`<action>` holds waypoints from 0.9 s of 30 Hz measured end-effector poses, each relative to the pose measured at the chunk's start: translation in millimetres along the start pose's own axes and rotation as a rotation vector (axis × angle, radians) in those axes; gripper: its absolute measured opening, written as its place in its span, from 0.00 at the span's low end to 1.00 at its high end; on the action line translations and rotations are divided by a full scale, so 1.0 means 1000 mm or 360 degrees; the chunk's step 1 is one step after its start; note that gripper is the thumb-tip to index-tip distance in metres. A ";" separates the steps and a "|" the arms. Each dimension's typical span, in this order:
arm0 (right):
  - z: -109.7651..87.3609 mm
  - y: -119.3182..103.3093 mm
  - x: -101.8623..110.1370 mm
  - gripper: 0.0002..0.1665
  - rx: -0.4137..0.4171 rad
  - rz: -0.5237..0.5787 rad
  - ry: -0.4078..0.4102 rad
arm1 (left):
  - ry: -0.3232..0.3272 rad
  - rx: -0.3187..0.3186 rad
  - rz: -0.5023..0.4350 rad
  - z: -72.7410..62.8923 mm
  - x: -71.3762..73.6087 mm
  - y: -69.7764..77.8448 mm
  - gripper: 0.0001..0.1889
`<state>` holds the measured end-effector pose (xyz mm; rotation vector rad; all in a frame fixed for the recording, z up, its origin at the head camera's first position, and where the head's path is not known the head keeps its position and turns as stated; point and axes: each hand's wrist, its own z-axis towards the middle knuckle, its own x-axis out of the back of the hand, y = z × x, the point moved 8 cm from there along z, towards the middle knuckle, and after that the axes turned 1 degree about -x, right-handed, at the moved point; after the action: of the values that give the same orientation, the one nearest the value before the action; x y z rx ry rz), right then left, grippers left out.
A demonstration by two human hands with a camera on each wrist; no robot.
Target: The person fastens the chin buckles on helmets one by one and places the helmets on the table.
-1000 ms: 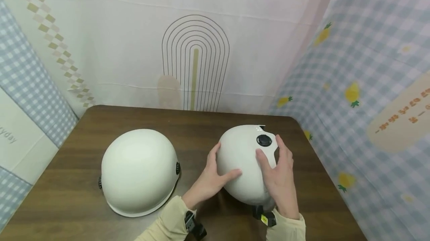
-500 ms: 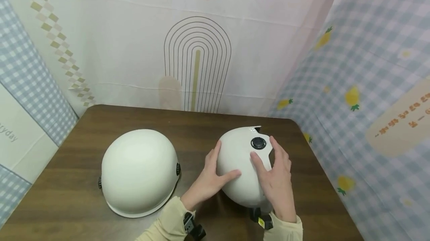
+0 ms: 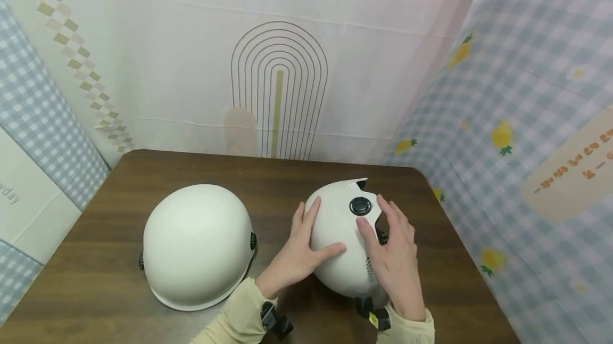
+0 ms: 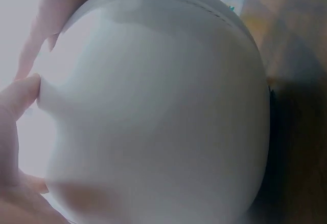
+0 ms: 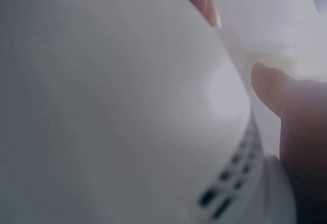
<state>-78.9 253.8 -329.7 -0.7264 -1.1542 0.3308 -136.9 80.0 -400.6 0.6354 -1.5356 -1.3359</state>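
A glossy white helmet (image 3: 337, 227) with a round black disc (image 3: 360, 206) on its shell is on the right part of the table, held between both hands. My left hand (image 3: 298, 253) spans its left side, thumb on the near surface, fingers over the far left curve. Around its right edge, my right hand (image 3: 395, 264) grips with thumb on the shell and fingers by the notched rim. Rows of small dark slots (image 5: 225, 183) show in the right wrist view. The smooth shell (image 4: 158, 106) fills most of the left wrist view. The helmet's underside is mostly hidden.
A second white helmet (image 3: 196, 243), dome up, sits on the left of the brown wooden table (image 3: 273, 184). Small black fittings (image 3: 253, 240) show at its sides. A patterned cloth (image 3: 191, 67) hangs behind the table, and a checked one (image 3: 479, 173) along the right.
The held helmet has turned leftward between my hands. Its black disc has shifted left, and the slots and a dark inner part have come into view. The other helmet stays put.
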 end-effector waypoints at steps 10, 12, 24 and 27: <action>-0.003 -0.006 0.002 0.34 0.0090 0.0015 0.0018 | 0.0021 -0.0128 0.0150 0.002 0.003 0.008 0.59; -0.003 -0.007 0.001 0.33 0.0110 0.0023 0.0014 | 0.0017 -0.0122 0.0146 0.002 0.004 0.007 0.60; -0.009 -0.025 0.000 0.30 0.0295 -0.0020 0.0021 | 0.0037 -0.0027 0.0147 0.001 0.009 0.004 0.62; -0.011 -0.028 -0.002 0.28 0.0321 -0.0002 -0.0018 | 0.0039 0.0012 0.0134 0.001 0.009 0.002 0.61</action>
<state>-73.2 228.1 -315.1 -0.5471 -1.1138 0.4441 -141.0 72.8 -395.9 0.5830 -1.5318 -1.2553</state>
